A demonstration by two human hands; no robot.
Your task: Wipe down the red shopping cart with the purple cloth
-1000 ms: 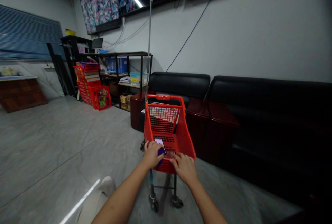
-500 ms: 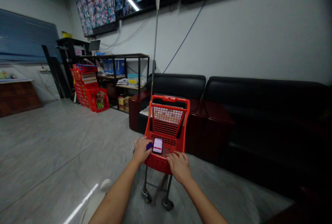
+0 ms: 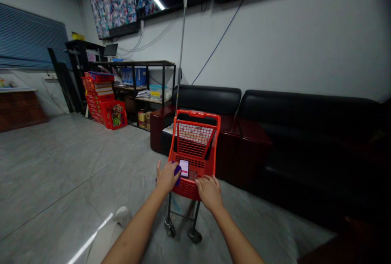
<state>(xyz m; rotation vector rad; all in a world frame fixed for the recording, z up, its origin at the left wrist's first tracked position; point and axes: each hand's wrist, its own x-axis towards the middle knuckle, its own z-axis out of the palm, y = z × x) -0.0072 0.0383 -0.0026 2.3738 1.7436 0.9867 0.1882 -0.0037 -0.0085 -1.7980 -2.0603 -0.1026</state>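
1. The left hand (image 3: 166,177) is at the left corner of the near rim, fingers bent over a purple cloth (image 3: 177,174).
2. The right hand (image 3: 210,190) lies on that rim, fingers slightly curled; whether they grip it I cannot tell.
3. The red shopping cart (image 3: 187,190) stands on casters before a black sofa (image 3: 210,96), a smartphone (image 3: 183,167) inside its basket near the cloth.
4. The step in hand looks like wiping the rim; the next stroke calls for steady pressure, clear of the phone.
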